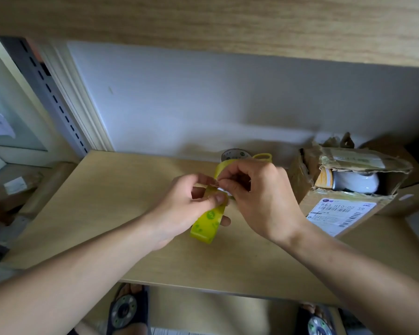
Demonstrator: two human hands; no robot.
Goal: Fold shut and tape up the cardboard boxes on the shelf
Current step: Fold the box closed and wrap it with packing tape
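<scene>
Tape roll (209,220) yellow-green, translucent, pinched by both hands.

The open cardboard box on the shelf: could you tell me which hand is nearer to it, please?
Right. The right hand is just left of the cardboard box; the left hand is farther left, beyond the yellow tape.

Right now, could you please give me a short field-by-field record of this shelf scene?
left hand: pinches the yellow tape roll
right hand: picks at the tape's end
cardboard box: right side of the shelf, flaps torn and open, shipping label on front
second tape roll: behind the hands
box taped: not yet
</scene>
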